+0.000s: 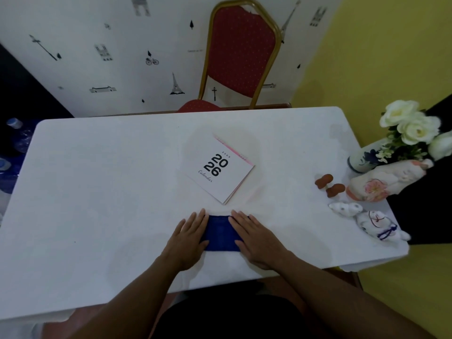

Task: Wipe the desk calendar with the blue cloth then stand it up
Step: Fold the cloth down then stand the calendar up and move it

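The white desk calendar, printed "2026 Calendar" with a pink edge, lies flat and turned at an angle in the middle of the white table. Just in front of it, near me, lies the folded blue cloth. My left hand rests flat on the cloth's left edge, fingers together and stretched out. My right hand rests flat on its right edge the same way. Neither hand touches the calendar; the cloth's near corner sits a short gap from the calendar's lower corner.
Along the table's right edge stand a vase with white flowers, a reclining ceramic figure, two brown figurines and small white ceramic animals. A red chair stands behind the table. Plastic bottles lie at far left.
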Demonstrator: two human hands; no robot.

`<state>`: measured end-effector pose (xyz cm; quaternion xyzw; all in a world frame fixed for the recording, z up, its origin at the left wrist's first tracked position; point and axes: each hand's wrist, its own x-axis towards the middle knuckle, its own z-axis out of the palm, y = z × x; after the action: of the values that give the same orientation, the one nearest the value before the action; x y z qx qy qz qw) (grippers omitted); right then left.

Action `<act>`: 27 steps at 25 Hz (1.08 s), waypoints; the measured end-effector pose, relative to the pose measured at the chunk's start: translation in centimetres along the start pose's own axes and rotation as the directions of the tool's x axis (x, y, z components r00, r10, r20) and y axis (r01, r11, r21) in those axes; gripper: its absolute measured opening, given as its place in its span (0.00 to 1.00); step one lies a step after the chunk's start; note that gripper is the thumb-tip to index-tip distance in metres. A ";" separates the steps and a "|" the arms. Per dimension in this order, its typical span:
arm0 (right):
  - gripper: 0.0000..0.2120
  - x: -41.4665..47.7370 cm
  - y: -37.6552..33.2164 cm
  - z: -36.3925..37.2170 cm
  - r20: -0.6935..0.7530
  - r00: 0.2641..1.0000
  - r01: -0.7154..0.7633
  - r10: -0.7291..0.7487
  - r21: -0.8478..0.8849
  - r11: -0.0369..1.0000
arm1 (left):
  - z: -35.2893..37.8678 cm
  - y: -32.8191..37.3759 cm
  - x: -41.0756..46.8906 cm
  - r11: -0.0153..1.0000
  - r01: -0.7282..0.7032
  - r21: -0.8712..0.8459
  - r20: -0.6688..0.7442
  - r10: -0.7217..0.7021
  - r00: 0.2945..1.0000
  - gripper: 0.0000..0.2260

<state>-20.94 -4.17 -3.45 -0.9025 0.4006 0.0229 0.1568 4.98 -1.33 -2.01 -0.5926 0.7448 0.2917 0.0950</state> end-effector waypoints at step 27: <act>0.06 14.2 0.8 -4.1 0.210 0.382 -0.580 0.900 0.812 0.057 | -12.7 -4.5 16.3 0.830 0.228 -0.509 -0.179 -0.361 0.915 0.28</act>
<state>-12.29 -16.08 -2.10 -0.3596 0.7950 -0.2417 0.4246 7.27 -22.39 -1.09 -0.7398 0.5539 0.3653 -0.1115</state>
